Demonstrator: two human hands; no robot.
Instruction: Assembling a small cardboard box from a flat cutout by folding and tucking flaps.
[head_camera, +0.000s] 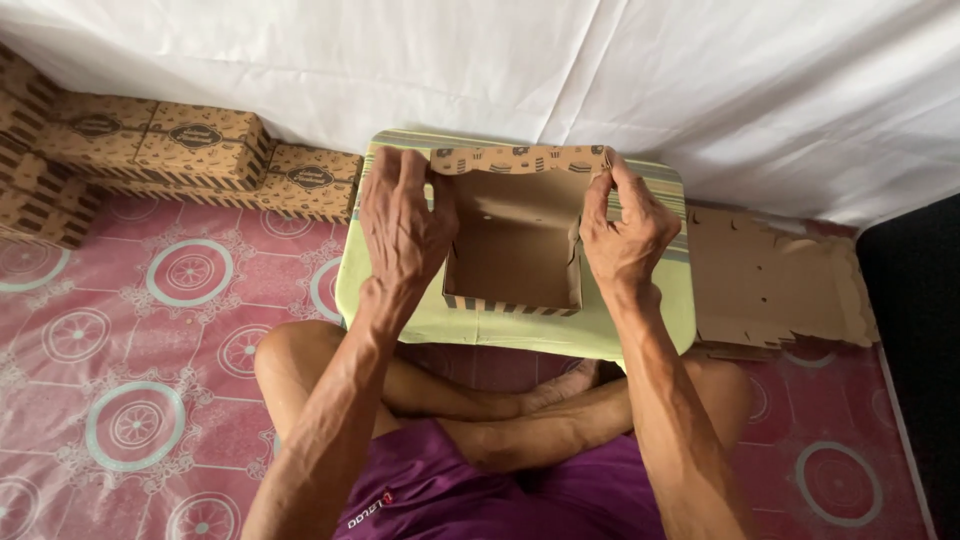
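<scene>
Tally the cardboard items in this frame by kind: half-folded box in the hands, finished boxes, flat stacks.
Half-folded box, held by left hand and right hand: 1
Finished boxes at left, visible in full or in part: about 6
Stack of flat cardboard at right: 1
Total: about 8

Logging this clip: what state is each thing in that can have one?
Cardboard box: half-folded, open-topped, lid flap raised.
Left hand: gripping the box's left wall.
Right hand: pinching the flap's right corner.
Flat box blanks: unfolded, stacked flat.
Finished boxes: closed, piled along the sheet.
</scene>
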